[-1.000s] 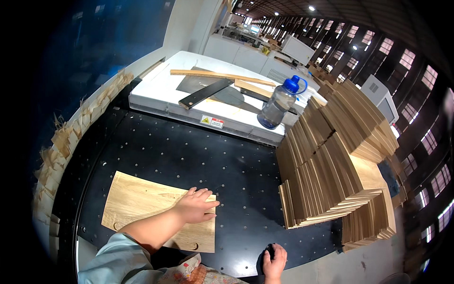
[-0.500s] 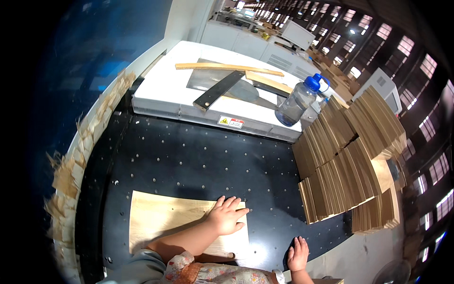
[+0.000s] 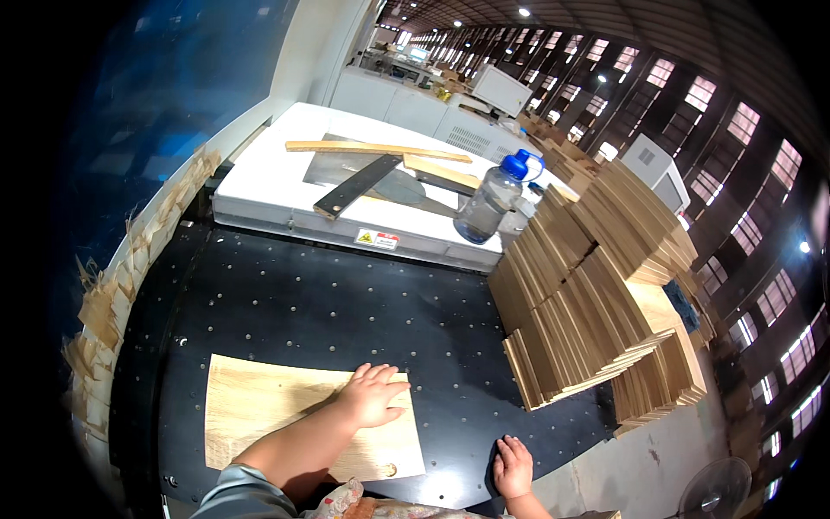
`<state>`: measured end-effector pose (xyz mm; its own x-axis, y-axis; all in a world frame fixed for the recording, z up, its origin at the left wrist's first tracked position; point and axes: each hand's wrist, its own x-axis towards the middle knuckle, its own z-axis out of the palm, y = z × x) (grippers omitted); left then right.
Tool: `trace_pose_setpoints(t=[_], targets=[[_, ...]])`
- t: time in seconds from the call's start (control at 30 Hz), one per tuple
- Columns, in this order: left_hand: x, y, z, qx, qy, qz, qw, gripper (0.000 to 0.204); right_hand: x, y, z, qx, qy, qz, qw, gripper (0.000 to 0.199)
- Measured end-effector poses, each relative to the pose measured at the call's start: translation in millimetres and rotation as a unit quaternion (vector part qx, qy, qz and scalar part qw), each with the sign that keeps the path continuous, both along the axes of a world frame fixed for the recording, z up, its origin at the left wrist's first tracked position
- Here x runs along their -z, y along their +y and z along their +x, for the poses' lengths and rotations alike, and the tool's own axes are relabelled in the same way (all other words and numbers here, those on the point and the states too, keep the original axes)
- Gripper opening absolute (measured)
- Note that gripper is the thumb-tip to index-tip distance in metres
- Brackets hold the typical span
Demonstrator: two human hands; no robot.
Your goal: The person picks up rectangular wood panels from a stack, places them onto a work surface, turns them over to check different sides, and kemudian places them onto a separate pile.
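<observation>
Pale wood-grain panel (image 3: 272,396), head view: lies flat on the black perforated worktable (image 3: 324,320), at the near left, its long side running left to right. Round dark-edged mark (image 3: 389,470) by its near right corner; cannot tell whether hole or knot.

Left hand (image 3: 373,398): palm down on the panel toward its far right corner, fingers spread and relaxed, nothing grasped, tips at or near the right edge. Left forearm crosses above the panel and shades part of it.

Right hand (image 3: 513,467): at the worktable's near edge, right of the panel and apart from it; fingers together, slightly bent. Underside hidden, so cannot tell whether they clasp anything.

Surroundings: tall stack of wood panels (image 3: 579,320) to the right; on the white platform (image 3: 255,186) at the far side, a blue-capped clear bottle (image 3: 484,203) and a black bar (image 3: 357,188).

Handling notes (judgement): contact sits well off centre, so pressure nearer the middle should hold the sheet flatter and resist pivoting. Spread palm suits a thin sheet; hard fingertip pressure at the edge could tip or skid it. Right hand could steady the near right corner.
</observation>
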<state>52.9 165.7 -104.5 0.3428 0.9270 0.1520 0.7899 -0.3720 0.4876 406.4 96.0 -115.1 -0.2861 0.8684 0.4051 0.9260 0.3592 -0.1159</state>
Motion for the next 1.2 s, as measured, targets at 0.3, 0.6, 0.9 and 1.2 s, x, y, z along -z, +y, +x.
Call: trace_pose_setpoints(t=[0.3,0.6,0.9,1.2], targets=[[-2,0,1,-0.033,-0.043,0.062,0.997,0.037,-9,-7,0,-0.034,0.065,0.046,0.996,0.027],[-7,-4,8,-0.054,-0.04,0.09,0.994,0.029,-23,-14,9,-0.042,0.116,-0.03,0.992,0.029],[1,-2,13,-0.066,-0.059,0.121,0.989,0.03,-1,-8,21,-0.042,0.145,-0.1,0.983,0.034],[-2,3,12,-0.026,0.016,0.148,0.988,0.023,6,-3,19,-0.093,0.181,-0.111,0.973,0.032]])
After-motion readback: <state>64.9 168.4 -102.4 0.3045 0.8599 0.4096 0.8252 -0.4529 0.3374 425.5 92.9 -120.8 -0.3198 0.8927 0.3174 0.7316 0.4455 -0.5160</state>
